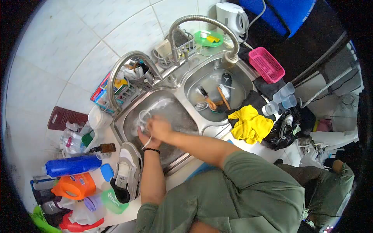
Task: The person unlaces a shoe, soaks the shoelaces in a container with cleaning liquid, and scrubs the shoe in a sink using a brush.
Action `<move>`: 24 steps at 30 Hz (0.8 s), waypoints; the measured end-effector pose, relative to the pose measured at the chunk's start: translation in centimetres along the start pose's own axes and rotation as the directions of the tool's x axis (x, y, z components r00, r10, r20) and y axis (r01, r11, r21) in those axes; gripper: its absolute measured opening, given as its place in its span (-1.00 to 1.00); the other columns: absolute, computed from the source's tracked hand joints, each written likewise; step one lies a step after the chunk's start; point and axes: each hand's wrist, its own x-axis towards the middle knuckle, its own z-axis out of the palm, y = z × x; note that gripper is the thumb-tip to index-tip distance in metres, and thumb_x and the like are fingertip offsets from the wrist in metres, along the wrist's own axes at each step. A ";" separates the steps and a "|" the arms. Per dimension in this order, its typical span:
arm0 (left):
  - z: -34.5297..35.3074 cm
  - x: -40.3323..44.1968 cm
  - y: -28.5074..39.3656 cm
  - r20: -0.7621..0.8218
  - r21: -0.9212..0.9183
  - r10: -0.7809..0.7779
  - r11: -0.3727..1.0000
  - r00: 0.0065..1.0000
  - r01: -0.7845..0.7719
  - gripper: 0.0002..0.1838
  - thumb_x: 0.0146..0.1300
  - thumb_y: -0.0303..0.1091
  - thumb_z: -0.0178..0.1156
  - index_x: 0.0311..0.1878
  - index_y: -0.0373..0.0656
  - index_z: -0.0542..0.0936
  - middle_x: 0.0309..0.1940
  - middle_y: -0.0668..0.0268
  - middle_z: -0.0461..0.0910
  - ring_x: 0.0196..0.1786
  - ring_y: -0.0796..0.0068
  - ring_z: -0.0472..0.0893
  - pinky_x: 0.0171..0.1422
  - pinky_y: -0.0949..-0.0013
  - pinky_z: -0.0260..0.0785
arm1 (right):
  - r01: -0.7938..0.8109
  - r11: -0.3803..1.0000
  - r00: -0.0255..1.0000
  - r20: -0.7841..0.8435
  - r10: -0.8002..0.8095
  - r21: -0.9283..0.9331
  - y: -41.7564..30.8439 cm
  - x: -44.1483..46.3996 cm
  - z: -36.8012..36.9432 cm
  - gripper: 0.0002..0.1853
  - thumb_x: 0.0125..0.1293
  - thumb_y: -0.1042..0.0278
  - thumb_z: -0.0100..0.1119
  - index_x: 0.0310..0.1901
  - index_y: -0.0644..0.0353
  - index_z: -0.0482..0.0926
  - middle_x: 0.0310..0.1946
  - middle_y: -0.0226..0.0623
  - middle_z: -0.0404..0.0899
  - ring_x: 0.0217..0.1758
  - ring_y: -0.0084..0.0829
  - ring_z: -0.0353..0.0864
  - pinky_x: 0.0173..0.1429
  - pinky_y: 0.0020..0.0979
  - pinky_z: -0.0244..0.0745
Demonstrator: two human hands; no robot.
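Both hands are together over the left sink basin (182,141), in front of running water and foam. My left hand (143,136) is closed round a white shoelace (147,143), whose end hangs by the wrist. My right hand (158,127), blurred by motion, is curled against the left one; what its fingers hold is hidden. White looped strands or suds (144,115) show just beyond the fingers. On the counter left of my left forearm lies a grey and white sneaker (128,171) with a dark heel.
The right basin (190,83) holds cloudy water, brushes (224,96) and a dark insole (225,80). Two curved taps (171,33) arch over the sink. Bottles (74,166) crowd the left counter. A yellow cloth (251,123), plastic cups (285,91) and a pink basket (266,65) are on the right.
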 end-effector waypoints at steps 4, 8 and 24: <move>0.1 -0.5 1.4 -0.358 0.424 -0.034 0.885 0.933 0.195 -0.66 0.39 -0.12 0.17 0.03 -0.17 0.51 -0.24 0.25 0.60 -0.26 0.39 0.63 -0.22 0.30 0.52 | -0.280 0.957 0.895 -0.341 0.287 0.071 4.4 1.0 -1.2 -0.62 0.37 0.02 0.07 -0.10 0.20 0.63 -0.13 0.00 0.65 -0.05 -0.01 0.63 0.07 -0.09 0.50; -6.6 1.6 -3.1 -0.282 0.949 0.390 -0.022 0.877 0.315 -0.53 0.34 -0.13 0.20 0.14 -0.31 0.46 -0.07 0.04 0.64 -0.03 0.14 0.65 -0.03 0.02 0.49 | -0.452 0.641 0.862 0.118 0.494 0.620 7.7 1.6 3.7 -0.62 0.40 0.06 0.05 -0.09 0.24 0.64 -0.13 -0.09 0.68 -0.12 -0.13 0.67 -0.07 -0.14 0.56; 10.3 -3.0 2.4 -0.039 0.485 0.146 0.868 0.988 -0.109 -0.51 0.46 0.15 0.01 0.07 -0.09 0.58 -0.20 0.32 0.64 -0.17 0.39 0.60 0.01 0.33 0.46 | -0.400 -0.162 0.901 0.419 0.109 0.902 2.3 1.6 -0.1 -0.65 0.53 0.01 -0.16 -0.16 0.04 0.56 -0.21 -0.31 0.63 -0.06 -0.42 0.60 0.14 -0.32 0.46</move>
